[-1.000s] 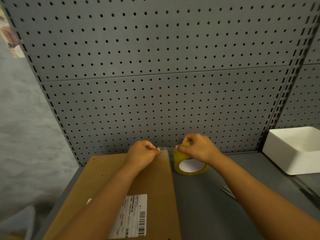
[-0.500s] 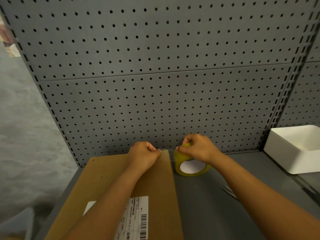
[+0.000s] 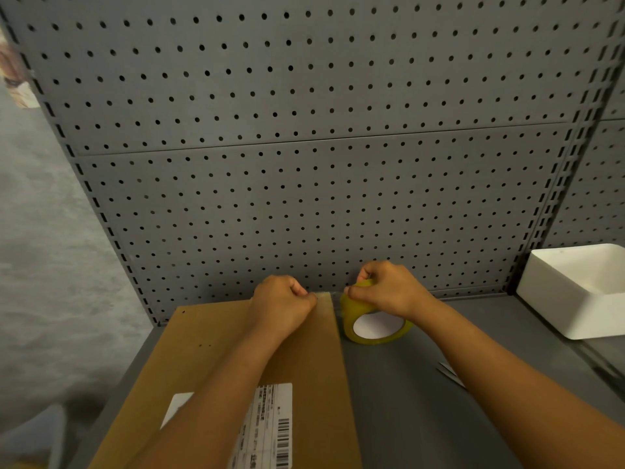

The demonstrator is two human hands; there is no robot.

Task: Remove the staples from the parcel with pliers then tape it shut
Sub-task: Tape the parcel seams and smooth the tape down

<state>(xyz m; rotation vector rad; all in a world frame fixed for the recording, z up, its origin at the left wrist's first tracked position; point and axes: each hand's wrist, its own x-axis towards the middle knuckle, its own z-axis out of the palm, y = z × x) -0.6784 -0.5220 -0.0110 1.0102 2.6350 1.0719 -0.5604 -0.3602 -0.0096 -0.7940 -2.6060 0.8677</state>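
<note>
A flat brown cardboard parcel (image 3: 209, 360) with a white shipping label (image 3: 267, 428) lies on the grey bench. My left hand (image 3: 282, 304) rests curled at the parcel's far right corner and pinches the free end of a clear tape strip (image 3: 324, 296). Just right of the parcel stands a yellowish tape roll (image 3: 375, 328) on its edge, and my right hand (image 3: 389, 289) grips its top. The short strip spans the gap between the two hands. No staples can be made out.
A grey pegboard wall (image 3: 304, 164) rises right behind the bench (image 3: 406, 401). A white open bin (image 3: 581, 292) sits at the right. Part of a slim metal tool (image 3: 451, 375) shows by my right forearm.
Both hands stay almost in place. The tape roll has come slightly closer to the parcel's edge, and the view has shifted a little.
</note>
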